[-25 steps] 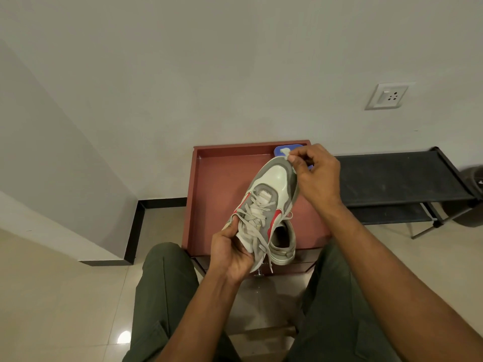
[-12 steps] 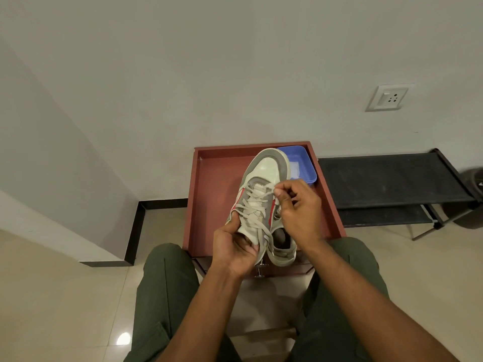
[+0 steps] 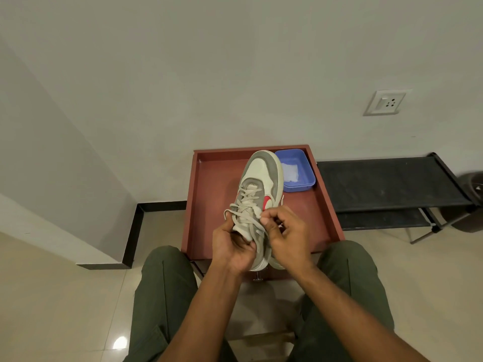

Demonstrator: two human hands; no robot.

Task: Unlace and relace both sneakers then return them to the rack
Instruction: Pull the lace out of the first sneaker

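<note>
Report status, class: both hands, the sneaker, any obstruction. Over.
Left hand grips the grey-and-white sneaker with the red side mark from below. Right hand pinches its beige lace. Shoe held above the reddish-brown tray; nothing blocking.

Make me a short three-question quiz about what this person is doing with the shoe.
1. True or false: the sneaker has a red mark on its side.
2. What does the right hand pinch? A) the lace B) the blue tray C) the rack
3. Which hand supports the sneaker from below?

Key: 1 true. 2 A. 3 the left hand.
</note>
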